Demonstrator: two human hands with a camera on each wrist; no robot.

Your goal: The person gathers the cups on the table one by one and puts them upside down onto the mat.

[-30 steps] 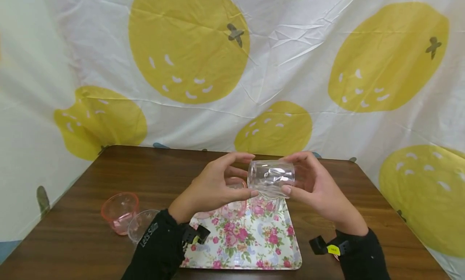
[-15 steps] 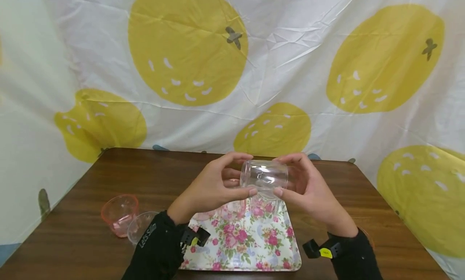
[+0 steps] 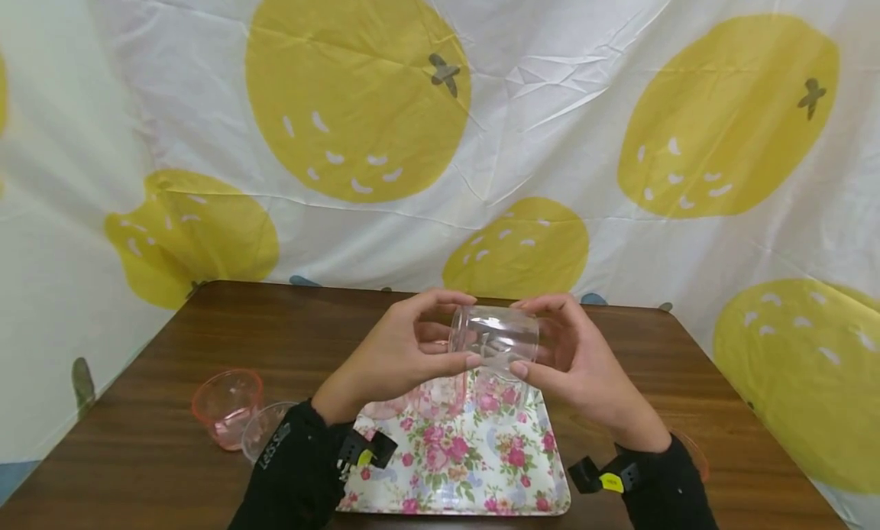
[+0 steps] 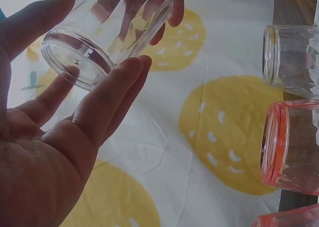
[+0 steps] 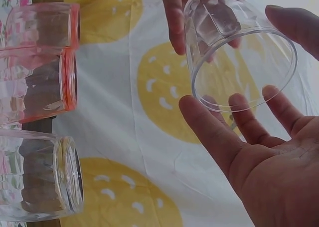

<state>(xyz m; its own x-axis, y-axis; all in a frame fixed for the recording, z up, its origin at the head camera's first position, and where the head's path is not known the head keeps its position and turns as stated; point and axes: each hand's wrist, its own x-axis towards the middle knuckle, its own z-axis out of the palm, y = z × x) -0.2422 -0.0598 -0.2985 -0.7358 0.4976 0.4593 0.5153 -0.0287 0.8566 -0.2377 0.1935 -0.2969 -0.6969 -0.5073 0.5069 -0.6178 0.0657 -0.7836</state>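
Held aloft on its side: clear, faceted, transparent tumbler (image 3: 493, 334), immediately right of left hand (image 3: 402, 350), immediately left of right hand (image 3: 584, 362). Aligned lengthwise from hand to hand; closed base toward left palm, open rim toward right. Grasped at base end by left thumb and fingers, at rim end by right; neither hand nearer, both in contact. Below both hands: white, pink-flowered rectangular tray (image 3: 454, 492). Well left of left hand: pink transparent cup (image 3: 227, 408) on brown wooden table (image 3: 131, 446).

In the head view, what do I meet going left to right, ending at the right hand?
Pink cup → partly hidden clear cup → left hand → held clear cup → right hand.
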